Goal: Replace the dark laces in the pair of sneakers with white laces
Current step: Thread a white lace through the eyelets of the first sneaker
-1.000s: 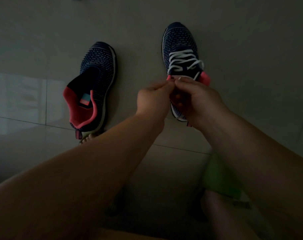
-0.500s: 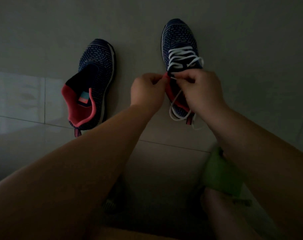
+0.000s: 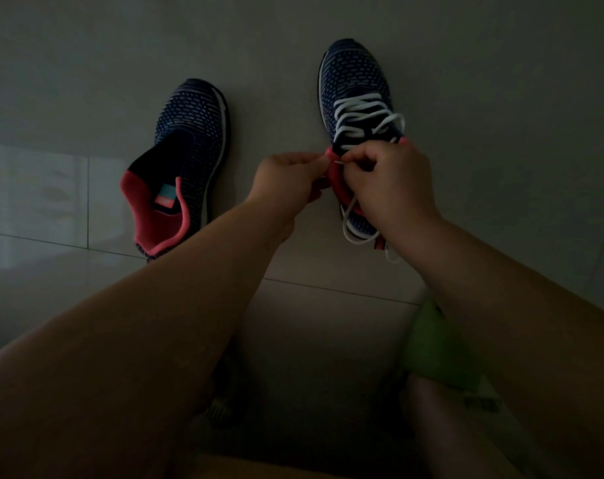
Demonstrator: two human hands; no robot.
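Lighting: dim overall, heavily underexposed. Pale reflected sheen on the floor tiles (image 3: 34,202) at 9 o'clock. Corners darken toward 5 and 7 o'clock. Green object (image 3: 438,354) at 5 o'clock blurred. Wide-angle stretch enlarges forearms at lower edges.

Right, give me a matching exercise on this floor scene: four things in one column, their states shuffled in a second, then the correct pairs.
Column one:
1. left sneaker
2. right sneaker
3. left hand
4. white lace

Column two:
A. crisscrossed through the eyelets
B. lying unlaced on the floor
C. pinched beside the pink collar
D. partly laced, under the right hand

Pairs: 1-B, 2-D, 3-C, 4-A
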